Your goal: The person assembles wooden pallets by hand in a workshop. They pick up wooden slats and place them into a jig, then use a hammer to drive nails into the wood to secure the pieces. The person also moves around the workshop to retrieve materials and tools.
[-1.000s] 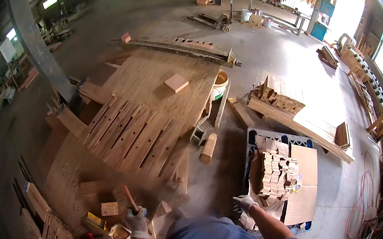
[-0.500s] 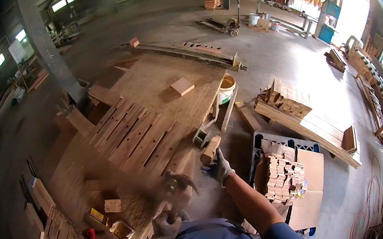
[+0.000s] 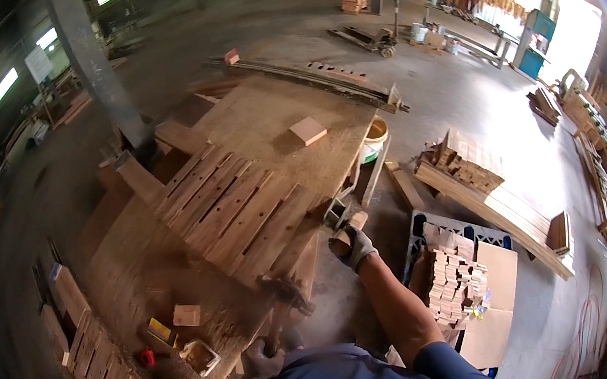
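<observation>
My left hand (image 3: 266,360), in a grey work glove, is low in front of my body. It is closed round the handle of a claw hammer (image 3: 291,295), whose head points up beside the bench edge; motion smears this area. At the corner of the workbench (image 3: 276,101), my gloved right hand (image 3: 361,248) grips a short wooden block (image 3: 358,220). That block is beside a metal clamp (image 3: 335,211) at the bench edge. Several slotted wooden boards (image 3: 225,204) lie side by side on the bench, left of the block.
A small square board (image 3: 308,130) and a wood piece (image 3: 187,315) lie on the bench, near an open box (image 3: 200,356). A bucket (image 3: 374,140) stands beyond the right edge. Stacked wood strips (image 3: 453,277) and long planks (image 3: 498,210) are at right. A steel post (image 3: 96,71) rises at left.
My right hand has closed further over the wooden block, which has turned. The hammer and left hand have shifted slightly. The whole view has swung a little to the left.
</observation>
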`<state>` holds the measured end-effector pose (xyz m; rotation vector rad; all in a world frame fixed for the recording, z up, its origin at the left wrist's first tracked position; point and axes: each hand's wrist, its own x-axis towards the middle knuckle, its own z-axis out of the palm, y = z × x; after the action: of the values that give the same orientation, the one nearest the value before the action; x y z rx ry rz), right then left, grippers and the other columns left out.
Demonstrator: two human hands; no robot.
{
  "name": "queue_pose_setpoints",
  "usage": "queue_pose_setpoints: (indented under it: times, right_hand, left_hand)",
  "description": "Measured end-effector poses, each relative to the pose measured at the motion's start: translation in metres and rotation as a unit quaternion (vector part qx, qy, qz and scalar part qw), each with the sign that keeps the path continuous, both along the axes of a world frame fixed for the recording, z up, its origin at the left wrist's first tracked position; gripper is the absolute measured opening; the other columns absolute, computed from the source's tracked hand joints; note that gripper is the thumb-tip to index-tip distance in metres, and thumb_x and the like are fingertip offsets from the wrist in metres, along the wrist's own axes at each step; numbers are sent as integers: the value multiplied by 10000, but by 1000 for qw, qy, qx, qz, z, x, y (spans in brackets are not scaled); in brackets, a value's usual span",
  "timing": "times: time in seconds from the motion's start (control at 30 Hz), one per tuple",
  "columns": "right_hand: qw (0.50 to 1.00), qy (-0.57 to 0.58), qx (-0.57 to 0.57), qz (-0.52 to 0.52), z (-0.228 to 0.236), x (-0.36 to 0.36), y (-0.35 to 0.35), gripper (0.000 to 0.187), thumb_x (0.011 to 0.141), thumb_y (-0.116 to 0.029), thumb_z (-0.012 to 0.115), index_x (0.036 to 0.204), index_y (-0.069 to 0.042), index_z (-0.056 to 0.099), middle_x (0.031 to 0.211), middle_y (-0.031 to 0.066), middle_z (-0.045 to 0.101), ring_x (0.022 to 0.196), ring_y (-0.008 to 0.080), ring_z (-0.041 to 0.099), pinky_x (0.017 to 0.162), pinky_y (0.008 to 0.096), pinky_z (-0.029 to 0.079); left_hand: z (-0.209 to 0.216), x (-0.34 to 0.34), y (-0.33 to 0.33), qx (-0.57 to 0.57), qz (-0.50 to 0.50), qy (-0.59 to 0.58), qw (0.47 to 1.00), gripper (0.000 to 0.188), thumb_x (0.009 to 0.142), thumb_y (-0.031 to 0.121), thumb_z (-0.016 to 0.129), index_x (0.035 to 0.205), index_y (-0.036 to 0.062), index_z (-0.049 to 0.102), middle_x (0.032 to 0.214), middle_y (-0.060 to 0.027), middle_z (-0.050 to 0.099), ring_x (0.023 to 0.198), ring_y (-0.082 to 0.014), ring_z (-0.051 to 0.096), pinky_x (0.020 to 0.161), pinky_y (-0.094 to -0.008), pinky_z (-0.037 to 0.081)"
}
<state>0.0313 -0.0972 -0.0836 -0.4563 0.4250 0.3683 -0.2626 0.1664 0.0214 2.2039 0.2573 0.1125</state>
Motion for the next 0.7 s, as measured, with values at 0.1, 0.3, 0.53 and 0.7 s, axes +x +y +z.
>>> queue_pose_setpoints:
  times: [0.1, 0.3, 0.53, 0.7]
  right_hand:
    - [988, 8, -146, -46, 15, -2, 11, 414, 918, -226, 620, 1298, -90, 525, 1178, 86, 599, 1006, 255, 601, 847, 401, 538]
    - [957, 168, -155, -179, 9, -22, 7, 257, 887, -248, 632, 1084, -86, 601, 930, 73, 587, 837, 269, 610, 717, 387, 539]
    - [916, 289, -271, 61, -45, -153, -81, 367, 884, -435, 636, 1093, -135, 668, 949, 23, 676, 804, 181, 665, 740, 320, 504]
    - [944, 281, -173, 25, -67, -282, -101, 375, 903, -415, 626, 1099, -95, 630, 953, 67, 667, 808, 210, 660, 737, 343, 515]
  left_hand:
    - [-8, 0, 4, 37, -14, -33, 999, 185, 680, 140, 761, 724, 43, 610, 612, -94, 605, 568, -260, 626, 551, -389, 493]
    - [-9, 6, 1, 19, -18, 30, 999, 168, 663, 114, 738, 722, 38, 599, 598, -116, 586, 551, -251, 606, 540, -394, 471]
    - [-32, 18, -17, -21, -38, 27, 999, 185, 663, 106, 725, 800, 30, 624, 640, -84, 595, 587, -213, 608, 589, -355, 482]
    - [-34, 40, -32, -58, -134, 98, 984, 193, 673, 83, 726, 834, 22, 639, 661, -72, 602, 601, -185, 614, 616, -332, 498]
